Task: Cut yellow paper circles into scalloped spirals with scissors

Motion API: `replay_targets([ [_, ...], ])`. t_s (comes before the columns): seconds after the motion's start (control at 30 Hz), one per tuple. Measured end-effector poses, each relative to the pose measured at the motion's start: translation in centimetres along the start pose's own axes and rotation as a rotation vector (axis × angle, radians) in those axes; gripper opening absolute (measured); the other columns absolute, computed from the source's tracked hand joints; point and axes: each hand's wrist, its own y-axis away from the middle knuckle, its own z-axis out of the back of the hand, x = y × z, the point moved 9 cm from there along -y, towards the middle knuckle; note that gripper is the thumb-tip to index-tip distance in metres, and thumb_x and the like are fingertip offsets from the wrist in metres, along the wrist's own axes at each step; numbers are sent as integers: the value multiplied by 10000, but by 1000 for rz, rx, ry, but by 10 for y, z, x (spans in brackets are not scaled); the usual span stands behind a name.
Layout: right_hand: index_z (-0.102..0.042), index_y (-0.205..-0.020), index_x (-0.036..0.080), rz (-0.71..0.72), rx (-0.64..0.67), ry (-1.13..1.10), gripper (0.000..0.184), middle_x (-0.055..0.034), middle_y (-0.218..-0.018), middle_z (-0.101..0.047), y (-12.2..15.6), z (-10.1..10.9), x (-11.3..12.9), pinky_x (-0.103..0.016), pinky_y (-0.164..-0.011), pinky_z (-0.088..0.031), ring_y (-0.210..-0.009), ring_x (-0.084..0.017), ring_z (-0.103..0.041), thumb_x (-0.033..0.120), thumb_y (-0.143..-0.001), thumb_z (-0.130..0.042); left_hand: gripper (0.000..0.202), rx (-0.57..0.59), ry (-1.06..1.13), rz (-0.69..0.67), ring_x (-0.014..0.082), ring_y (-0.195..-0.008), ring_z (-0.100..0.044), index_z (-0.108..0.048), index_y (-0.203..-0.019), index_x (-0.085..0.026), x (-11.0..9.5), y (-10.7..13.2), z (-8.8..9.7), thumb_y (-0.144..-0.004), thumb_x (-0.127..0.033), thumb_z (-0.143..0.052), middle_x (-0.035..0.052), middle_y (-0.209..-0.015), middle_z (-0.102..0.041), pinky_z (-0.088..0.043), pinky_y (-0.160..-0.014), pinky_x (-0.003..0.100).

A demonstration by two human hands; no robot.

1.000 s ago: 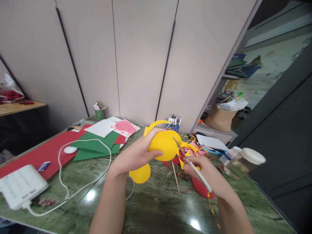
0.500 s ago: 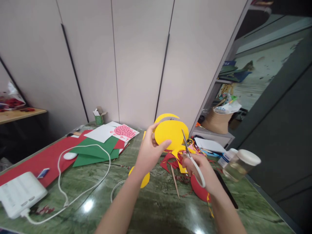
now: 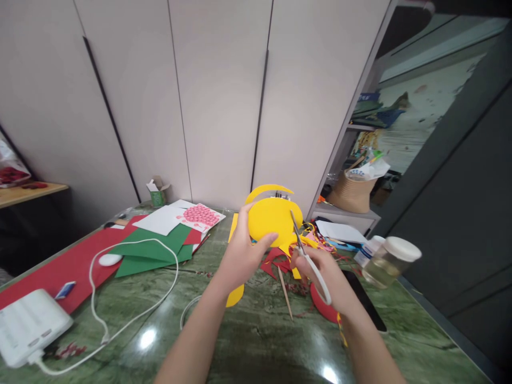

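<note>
Left hand [image 3: 244, 256] pinches yellow paper disc [image 3: 272, 221], raised above green table [image 3: 260, 336]. Right hand [image 3: 326, 274] wrapped round white-handled scissors [image 3: 310, 265], blades at disc's right edge. Best bet: rotate disc into blades, short snips, thumb clear.

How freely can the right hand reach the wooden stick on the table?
Probably yes: the wooden stick lies uncovered just beside the right hand, nothing between them, though its fingers hold the scissors.
</note>
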Motion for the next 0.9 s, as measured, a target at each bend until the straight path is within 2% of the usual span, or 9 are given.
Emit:
replay_targets([
  [0.2, -382, -600, 195, -62, 66, -63, 419, 50, -510, -364, 3, -7, -7, -221, -435, -233, -470, -103, -326, 527, -849, -441, 490, 46, -81, 1, 231, -1088, -503, -337, -1239, -255, -2, 0, 6, -807, -207, -564, 58, -1197, -492, -434, -926, 387],
  [0.53, -396, -611, 185, -44, 123, -26, 419, 41, -567, -364, 4, -9, -3, -233, -470, -222, -524, -108, -308, 512, -873, -418, 467, 192, -159, 26, 214, -966, -541, -355, -1233, -243, 2, 1, 9, -809, -200, -548, 52, -1115, -523, -477, -816, 351],
  [0.7, -389, -586, 186, -69, 149, -6, 431, 50, -561, -319, 3, -8, 1, -235, -466, -201, -517, -102, -271, 525, -839, -469, 484, 256, -200, 14, 212, -938, -539, -350, -1240, -260, 1, 2, 9, -803, -183, -543, 38, -1092, -531, -483, -782, 341],
  [0.9, -369, -578, 188, -64, 174, 44, 439, 46, -574, -318, 5, -6, 4, -242, -489, -211, -537, -108, -281, 527, -843, -457, 519, 329, -230, 18, 235, -1006, -527, -338, -1268, -251, 1, 3, 8, -796, -180, -541, 50, -1162, -519, -467, -845, 375],
])
